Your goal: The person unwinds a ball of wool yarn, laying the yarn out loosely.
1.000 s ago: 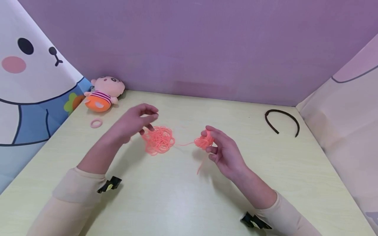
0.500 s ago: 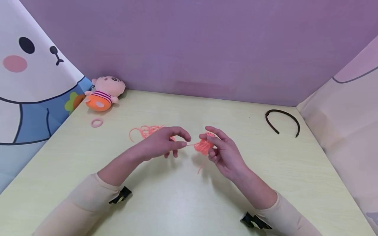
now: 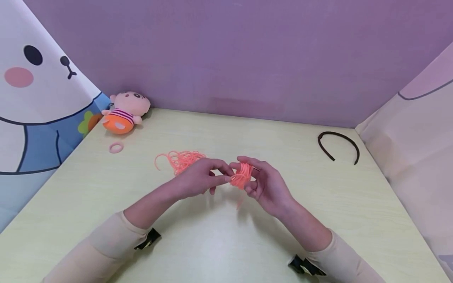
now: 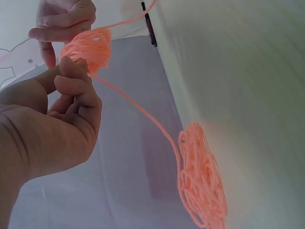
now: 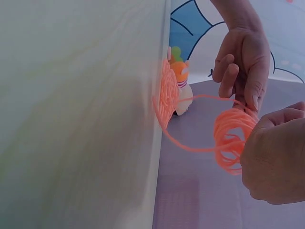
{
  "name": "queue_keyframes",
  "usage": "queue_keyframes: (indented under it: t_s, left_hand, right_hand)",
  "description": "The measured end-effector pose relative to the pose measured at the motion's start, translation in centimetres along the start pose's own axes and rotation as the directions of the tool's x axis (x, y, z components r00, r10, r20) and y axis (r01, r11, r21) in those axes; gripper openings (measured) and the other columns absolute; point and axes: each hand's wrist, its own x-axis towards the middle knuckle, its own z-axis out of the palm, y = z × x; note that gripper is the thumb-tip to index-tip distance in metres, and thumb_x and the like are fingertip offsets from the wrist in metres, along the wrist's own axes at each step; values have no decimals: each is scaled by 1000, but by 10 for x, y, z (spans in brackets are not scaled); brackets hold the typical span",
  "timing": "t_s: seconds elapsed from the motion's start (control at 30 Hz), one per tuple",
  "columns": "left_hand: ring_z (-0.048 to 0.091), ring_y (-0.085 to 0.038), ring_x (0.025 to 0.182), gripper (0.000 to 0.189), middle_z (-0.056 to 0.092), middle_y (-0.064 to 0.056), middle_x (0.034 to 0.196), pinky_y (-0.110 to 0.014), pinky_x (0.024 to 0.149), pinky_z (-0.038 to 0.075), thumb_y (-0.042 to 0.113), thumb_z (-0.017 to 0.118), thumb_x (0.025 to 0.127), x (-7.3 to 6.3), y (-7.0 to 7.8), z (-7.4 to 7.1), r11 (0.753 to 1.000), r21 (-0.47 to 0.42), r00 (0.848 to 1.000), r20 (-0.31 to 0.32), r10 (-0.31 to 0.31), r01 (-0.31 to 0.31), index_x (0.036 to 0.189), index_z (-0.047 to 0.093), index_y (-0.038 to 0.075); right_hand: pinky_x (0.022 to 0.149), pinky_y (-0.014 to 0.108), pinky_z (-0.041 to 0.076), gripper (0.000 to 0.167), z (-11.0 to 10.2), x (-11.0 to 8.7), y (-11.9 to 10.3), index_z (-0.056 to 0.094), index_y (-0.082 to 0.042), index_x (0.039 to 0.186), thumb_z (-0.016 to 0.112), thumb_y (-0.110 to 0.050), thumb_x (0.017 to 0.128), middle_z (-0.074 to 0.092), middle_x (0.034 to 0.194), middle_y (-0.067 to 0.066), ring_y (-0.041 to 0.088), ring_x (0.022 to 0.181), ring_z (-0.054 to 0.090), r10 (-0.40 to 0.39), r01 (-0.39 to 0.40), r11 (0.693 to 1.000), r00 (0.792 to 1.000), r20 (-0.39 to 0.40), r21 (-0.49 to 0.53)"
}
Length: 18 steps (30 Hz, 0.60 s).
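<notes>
A small wound bundle of coral-orange yarn [image 3: 242, 177] is held by my right hand [image 3: 270, 186], its fingers curled about the loops. My left hand [image 3: 198, 179] pinches the yarn strand between thumb and forefinger, right at the bundle's left side. From there the strand runs down to a loose yarn pile [image 4: 202, 179] on the table, partly hidden behind the left hand in the head view. In the right wrist view the coiled bundle [image 5: 233, 129] shows open loops, and a loose tail hangs from it.
The pale wooden table [image 3: 212, 251] meets a purple backdrop [image 3: 240, 59]. A plush doll [image 3: 124, 112] and a pink ring [image 3: 115, 147] lie at the back left. A dark curved headband [image 3: 337, 135] lies at the back right.
My left hand has moved right from above the yarn pile, along the strand, to the bundle. The right hand has stayed nearly in place, turning the bundle slightly.
</notes>
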Motion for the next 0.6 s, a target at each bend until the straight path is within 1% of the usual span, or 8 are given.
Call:
queue_keyframes:
  t_s: [0.1,0.23,0.43,0.5,0.53,0.6]
  left_hand:
    - [60,-50,68,7,67,-1,103,-28,49,42,19,69,98,-1,1,-1,1000,-10,1000,-14,-1,1,103,74,21]
    - [60,-49,70,6,67,-2,101,-30,54,44,19,69,98,0,1,-7,1000,-13,999,-31,-18,18,102,74,20]
    - [59,-45,71,7,66,-7,101,-28,51,40,22,69,98,3,-6,-25,995,-23,992,-84,-97,96,103,73,19]
    - [58,-43,71,8,66,-10,103,-29,52,42,20,69,98,4,-10,-31,992,-38,987,-101,-125,121,104,73,17]
    - [58,-39,70,8,66,-11,103,-31,54,45,19,69,98,5,-11,-34,991,-42,985,-110,-135,131,104,72,16]
    - [58,-37,69,9,65,-13,107,-34,57,48,19,69,98,7,-14,-41,988,-41,980,-128,-155,151,106,72,14]
  right_hand:
    - [53,17,47,36,0,0,0,61,-11,132,39,-25,107,67,127,9,9,52,60,-8,8,1000,1000,2,5]
    - [52,17,46,38,0,0,0,64,-12,129,36,-22,106,66,128,10,9,51,57,-23,23,1000,999,-23,16]
    - [53,17,46,38,0,1,0,62,-10,132,36,-21,106,68,123,8,9,50,56,-41,43,999,997,-60,33]
    - [53,17,47,38,0,1,0,62,-10,131,36,-21,106,69,122,7,9,51,56,-46,49,998,997,-65,39]
    - [53,17,47,38,0,1,0,63,-10,130,36,-21,106,70,121,7,9,51,56,-48,50,998,997,-67,42]
    - [53,17,48,38,1,1,-1,65,-10,128,37,-20,105,71,120,7,9,51,56,-50,53,998,996,-74,44]
